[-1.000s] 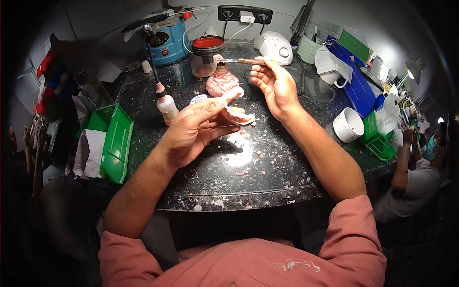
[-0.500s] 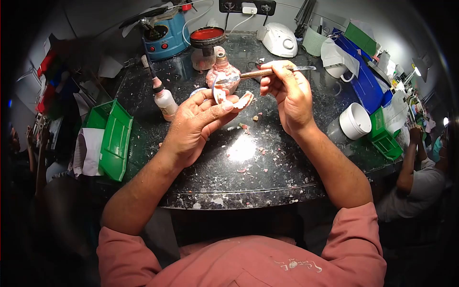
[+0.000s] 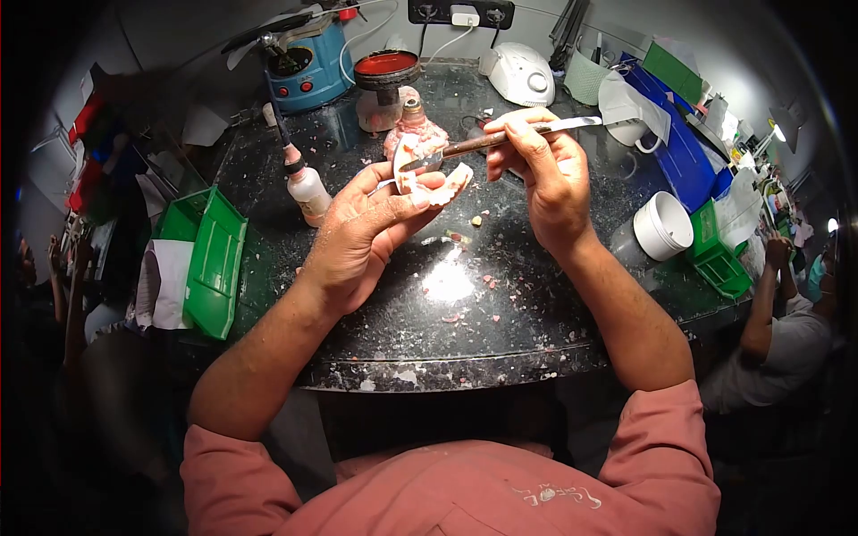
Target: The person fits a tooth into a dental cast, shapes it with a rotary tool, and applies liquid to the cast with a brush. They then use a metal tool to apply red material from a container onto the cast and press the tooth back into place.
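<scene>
My left hand (image 3: 366, 234) is closed around a pale pink, curved piece like a dental arch (image 3: 454, 186), held up above the black table. A wood-handled metal spatula (image 3: 474, 143) is pinched in the fingers of my right hand (image 3: 552, 174). Its blade tip lies against the inner left side of the curved piece. The other flat end of the tool points right. Behind the piece stands a burner-like vessel crusted with pink material (image 3: 413, 129).
Dusty scraps lie on the black table (image 3: 500, 357). Around it are a dropper bottle (image 3: 309, 189), green bins (image 3: 216, 263), a white jar (image 3: 663, 226), a blue machine (image 3: 308, 71), a red-topped stand (image 3: 386, 67) and a white device (image 3: 521, 75). A co-worker (image 3: 778, 335) sits at the right.
The curved piece has turned a little in my left hand. My right hand has shifted slightly right, and the spatula has rotated, with its far end higher.
</scene>
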Demonstrator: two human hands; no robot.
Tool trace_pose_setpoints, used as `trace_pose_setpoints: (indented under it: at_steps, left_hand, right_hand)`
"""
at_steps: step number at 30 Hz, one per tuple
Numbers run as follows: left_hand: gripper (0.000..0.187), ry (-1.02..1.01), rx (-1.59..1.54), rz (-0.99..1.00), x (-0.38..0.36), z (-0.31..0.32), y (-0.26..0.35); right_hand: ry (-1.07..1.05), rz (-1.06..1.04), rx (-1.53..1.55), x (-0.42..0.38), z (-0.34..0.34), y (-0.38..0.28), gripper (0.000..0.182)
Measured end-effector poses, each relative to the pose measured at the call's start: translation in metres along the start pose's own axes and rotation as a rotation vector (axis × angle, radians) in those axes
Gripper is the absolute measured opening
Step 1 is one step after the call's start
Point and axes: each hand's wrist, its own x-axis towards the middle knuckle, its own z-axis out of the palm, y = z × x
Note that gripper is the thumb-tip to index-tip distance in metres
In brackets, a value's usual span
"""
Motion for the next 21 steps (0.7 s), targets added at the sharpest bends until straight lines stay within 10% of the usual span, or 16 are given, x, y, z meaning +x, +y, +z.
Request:
trace_pose_setpoints:
  at_steps: [21]
  left_hand:
    - [0.043, 0.051, 0.171, 0.040, 0.0018, -0.0044, -0.0045]
  right_hand:
    - [-0.035, -0.015, -0.076, -0.0007, -0.0035, -0.0009, 0.020]
